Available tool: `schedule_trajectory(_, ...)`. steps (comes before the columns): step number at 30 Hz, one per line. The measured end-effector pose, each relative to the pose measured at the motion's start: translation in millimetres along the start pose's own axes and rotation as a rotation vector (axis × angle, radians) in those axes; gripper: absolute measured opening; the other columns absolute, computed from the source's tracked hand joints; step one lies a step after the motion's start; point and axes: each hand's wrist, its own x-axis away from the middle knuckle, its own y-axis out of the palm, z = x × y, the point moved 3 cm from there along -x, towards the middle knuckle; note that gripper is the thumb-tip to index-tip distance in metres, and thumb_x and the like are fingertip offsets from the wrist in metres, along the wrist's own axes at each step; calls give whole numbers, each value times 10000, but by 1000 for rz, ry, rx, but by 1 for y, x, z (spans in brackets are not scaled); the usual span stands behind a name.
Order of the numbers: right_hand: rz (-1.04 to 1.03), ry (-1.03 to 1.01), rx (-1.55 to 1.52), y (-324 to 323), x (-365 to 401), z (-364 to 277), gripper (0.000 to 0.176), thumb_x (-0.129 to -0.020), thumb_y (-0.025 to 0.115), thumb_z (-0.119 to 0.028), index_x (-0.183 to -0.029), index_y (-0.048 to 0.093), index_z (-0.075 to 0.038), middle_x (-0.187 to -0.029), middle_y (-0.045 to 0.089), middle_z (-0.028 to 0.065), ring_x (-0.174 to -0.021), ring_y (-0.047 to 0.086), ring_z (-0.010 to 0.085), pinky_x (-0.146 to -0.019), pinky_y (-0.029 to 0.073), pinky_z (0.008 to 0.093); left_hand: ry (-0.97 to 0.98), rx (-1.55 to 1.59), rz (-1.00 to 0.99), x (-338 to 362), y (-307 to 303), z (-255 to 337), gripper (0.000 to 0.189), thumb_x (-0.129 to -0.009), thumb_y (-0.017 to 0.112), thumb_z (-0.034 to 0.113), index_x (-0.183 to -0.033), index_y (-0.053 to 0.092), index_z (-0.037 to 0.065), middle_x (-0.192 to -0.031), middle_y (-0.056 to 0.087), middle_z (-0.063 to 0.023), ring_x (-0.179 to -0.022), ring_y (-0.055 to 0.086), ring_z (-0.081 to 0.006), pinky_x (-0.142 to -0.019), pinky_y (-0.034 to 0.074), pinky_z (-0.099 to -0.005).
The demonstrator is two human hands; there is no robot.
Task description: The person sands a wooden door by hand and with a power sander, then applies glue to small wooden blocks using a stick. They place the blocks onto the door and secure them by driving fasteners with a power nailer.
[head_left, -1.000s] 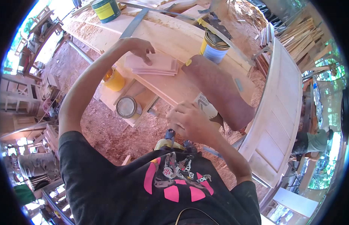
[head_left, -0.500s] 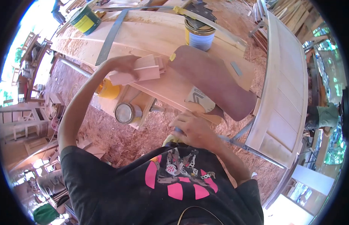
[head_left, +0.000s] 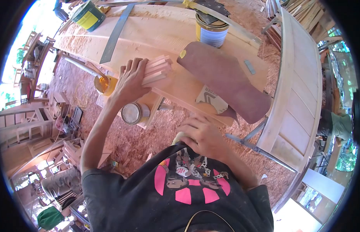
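Note:
My left hand (head_left: 132, 81) is closed around the near end of a bundle of short wooden strips (head_left: 156, 70). The strips sit side by side at the edge of the wooden workbench (head_left: 164, 46), their ends fanned slightly. Close to my waist, my right hand (head_left: 201, 134) has its fingers curled by the bench's front edge; a pale yellowish thing (head_left: 179, 137) shows beside it, and whatever lies under the fingers is hidden. A curled brown sandpaper sheet (head_left: 226, 79) rests on the bench, its printed backing (head_left: 212, 99) turned up near my right hand.
A can (head_left: 212, 33) and a green tin (head_left: 88, 16) stand on the bench with a metal strip (head_left: 117, 33). Below its left edge are an open-topped can (head_left: 134, 113) and a yellow container (head_left: 107, 86). A panelled wooden door (head_left: 294, 89) stands right; shavings (head_left: 160, 133) cover the floor.
My left hand has come round over the strips, fingers now wrapped across them, and the strips have turned. My right hand stays near my waist; the bluish thing under its fingers no longer shows.

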Motion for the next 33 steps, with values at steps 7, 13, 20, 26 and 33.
schedule_trajectory(7,10,2,-81,19,-8,0,204,-870,747,-141,-1049,722,-47,-1044,700,110,-1080,624,322,-950,500,432,-2,54,-99,-1,26,-6,976,-707,867,224,-1498,339,4,-1389,496,-213,-1300,504,-378,-1090,405,-490)
schedule_trajectory(13,95,114,-202,21,-6,2,378,-900,740,-195,-1230,645,-35,-1172,652,155,-1132,600,343,-996,468,452,-197,706,-14,30,15,-22,893,-769,830,169,-1499,341,14,-1297,593,-189,-1219,606,-311,-1003,515,-432)
schedule_trajectory(20,245,166,-451,29,-9,-12,973,-850,824,-385,-1547,279,20,-1482,433,288,-1363,467,411,-1123,382,480,-537,1627,346,171,139,-13,525,-778,782,178,-1255,594,64,-1127,671,-148,-998,677,-301,-1015,475,-506)
schedule_trajectory(26,389,152,-371,53,26,-8,1111,-758,857,-490,-1520,266,63,-1368,470,320,-1273,478,508,-1103,390,533,-493,1507,73,213,185,52,531,-847,725,218,-1311,549,29,-1195,641,-146,-1045,651,-289,-1024,464,-487)
schedule_trajectory(33,448,157,-413,-28,119,12,962,-741,848,-389,-1432,339,46,-1280,523,312,-1206,536,485,-1056,411,534,-231,1448,-156,173,208,149,552,-927,658,265,-1376,497,-12,-1275,606,-143,-1101,621,-275,-1035,452,-465)
